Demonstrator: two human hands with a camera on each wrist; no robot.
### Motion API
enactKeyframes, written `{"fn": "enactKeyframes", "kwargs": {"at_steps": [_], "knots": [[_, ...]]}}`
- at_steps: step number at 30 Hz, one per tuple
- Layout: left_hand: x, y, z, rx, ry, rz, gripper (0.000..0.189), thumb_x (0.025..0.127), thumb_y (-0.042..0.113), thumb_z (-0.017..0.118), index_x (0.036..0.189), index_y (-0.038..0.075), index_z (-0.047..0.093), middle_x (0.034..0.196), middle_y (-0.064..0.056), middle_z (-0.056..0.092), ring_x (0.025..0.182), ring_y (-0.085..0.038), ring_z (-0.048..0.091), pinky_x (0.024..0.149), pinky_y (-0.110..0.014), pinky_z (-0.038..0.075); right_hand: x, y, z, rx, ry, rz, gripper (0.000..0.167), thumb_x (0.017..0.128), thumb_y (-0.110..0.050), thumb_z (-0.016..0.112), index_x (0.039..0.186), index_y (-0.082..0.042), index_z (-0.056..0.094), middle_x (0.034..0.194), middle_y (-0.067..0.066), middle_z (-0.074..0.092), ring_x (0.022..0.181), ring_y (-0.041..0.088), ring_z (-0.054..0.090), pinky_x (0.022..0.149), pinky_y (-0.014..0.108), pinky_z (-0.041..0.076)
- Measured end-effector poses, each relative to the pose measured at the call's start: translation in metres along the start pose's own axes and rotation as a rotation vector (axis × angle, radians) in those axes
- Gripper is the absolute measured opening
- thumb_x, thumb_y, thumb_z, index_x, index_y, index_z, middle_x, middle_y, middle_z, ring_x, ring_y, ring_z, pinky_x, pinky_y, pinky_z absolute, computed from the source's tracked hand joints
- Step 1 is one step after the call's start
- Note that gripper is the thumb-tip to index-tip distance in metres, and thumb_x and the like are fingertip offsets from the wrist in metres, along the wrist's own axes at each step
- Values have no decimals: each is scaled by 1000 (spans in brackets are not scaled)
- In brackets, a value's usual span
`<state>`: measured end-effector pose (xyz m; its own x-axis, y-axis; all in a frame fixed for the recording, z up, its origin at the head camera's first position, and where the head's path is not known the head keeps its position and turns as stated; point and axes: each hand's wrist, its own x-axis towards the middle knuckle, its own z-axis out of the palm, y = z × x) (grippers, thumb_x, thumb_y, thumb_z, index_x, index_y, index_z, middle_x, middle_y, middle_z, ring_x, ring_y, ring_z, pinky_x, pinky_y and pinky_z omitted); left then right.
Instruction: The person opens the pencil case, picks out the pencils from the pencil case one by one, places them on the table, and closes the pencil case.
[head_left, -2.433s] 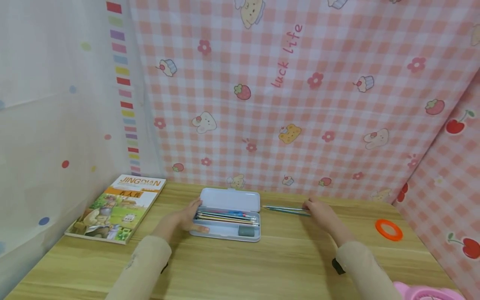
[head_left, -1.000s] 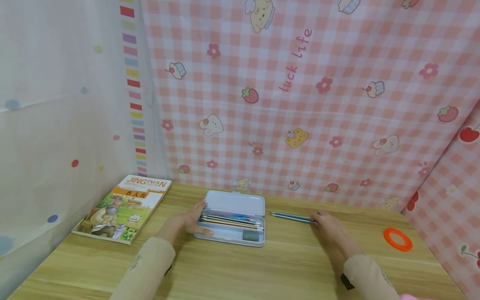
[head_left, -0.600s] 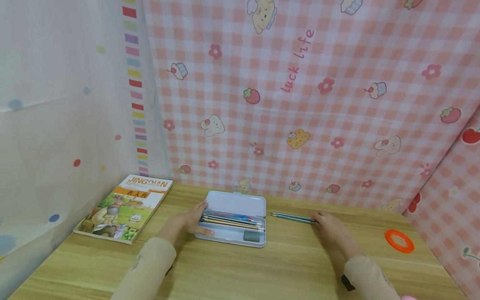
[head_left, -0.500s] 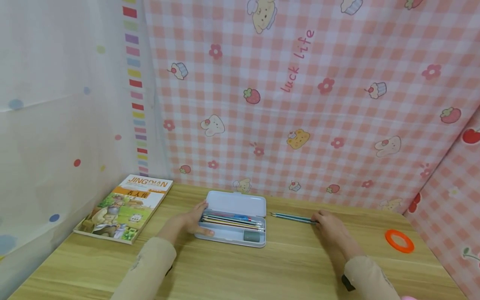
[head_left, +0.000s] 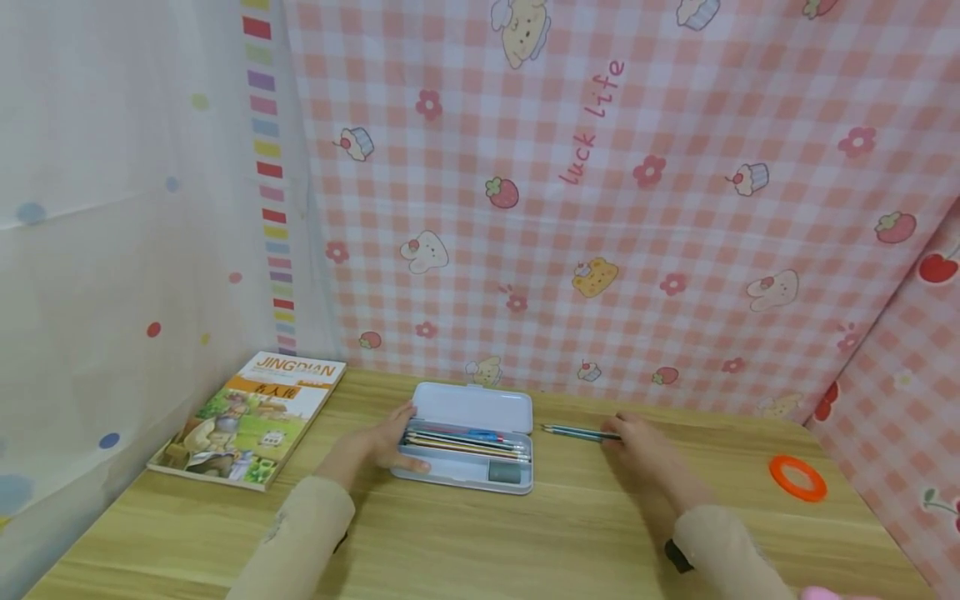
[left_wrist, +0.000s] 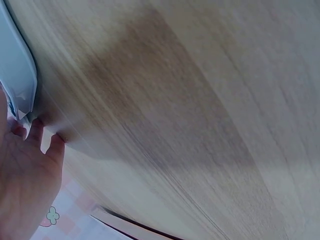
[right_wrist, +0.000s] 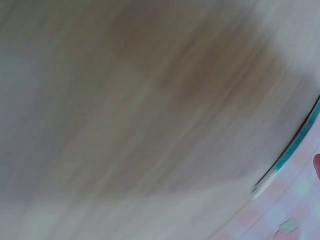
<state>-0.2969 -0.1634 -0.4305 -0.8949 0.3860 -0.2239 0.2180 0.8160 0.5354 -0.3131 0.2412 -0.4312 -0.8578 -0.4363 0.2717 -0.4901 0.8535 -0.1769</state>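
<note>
A white pencil case (head_left: 472,406) lies with its lid back on the wooden table in the head view. Inside are several pencils (head_left: 465,443), a pen with a blue part and a grey-green block (head_left: 504,472). My left hand (head_left: 382,442) holds the case's left end, thumb over the front compartment, fingers by the lid. The left wrist view shows those fingers (left_wrist: 35,132) beside the case's corner (left_wrist: 20,75). To the right, two teal pencils (head_left: 573,432) point toward the case; my right hand (head_left: 637,450) pinches their far ends. In the right wrist view a pencil end (right_wrist: 295,142) shows.
A paperback book (head_left: 255,425) lies at the table's left side. An orange ring (head_left: 777,473) rests at the right, and part of a pink object (head_left: 817,593) shows at the bottom edge. A pink checked cloth (head_left: 600,208) hangs behind the table.
My right hand has moved left along the two pencils, covering more of their ends, while their tips stay near the same spot. My left hand keeps its place at the case.
</note>
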Motion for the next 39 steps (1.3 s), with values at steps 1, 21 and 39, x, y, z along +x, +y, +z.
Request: {"fn": "enactKeyframes", "kwargs": {"at_steps": [1, 21, 39], "knots": [[0, 0, 0, 1, 0, -2, 105, 73, 43, 73, 142, -6, 12, 150, -25, 6, 138, -42, 12, 113, -52, 19, 3, -6, 0, 22, -15, 9, 11, 82, -9, 65, 93, -7, 65, 83, 2, 56, 75, 15, 55, 69, 35, 49], [-2, 1, 0, -2, 6, -19, 104, 73, 43, 73, 143, -5, 12, 151, -24, 6, 139, -40, 12, 113, -51, 18, 60, -109, 32, 89, -187, -205, 15, 86, -19, 62, 93, -6, 67, 86, 2, 62, 80, 15, 60, 72, 31, 53], [4, -4, 2, -21, 10, 6, 107, 72, 43, 74, 143, -6, 10, 151, -25, 5, 138, -41, 11, 113, -51, 17, 59, -117, 32, -10, -146, -264, 11, 88, -10, 59, 94, -5, 67, 85, 4, 61, 79, 17, 60, 68, 29, 53]]}}
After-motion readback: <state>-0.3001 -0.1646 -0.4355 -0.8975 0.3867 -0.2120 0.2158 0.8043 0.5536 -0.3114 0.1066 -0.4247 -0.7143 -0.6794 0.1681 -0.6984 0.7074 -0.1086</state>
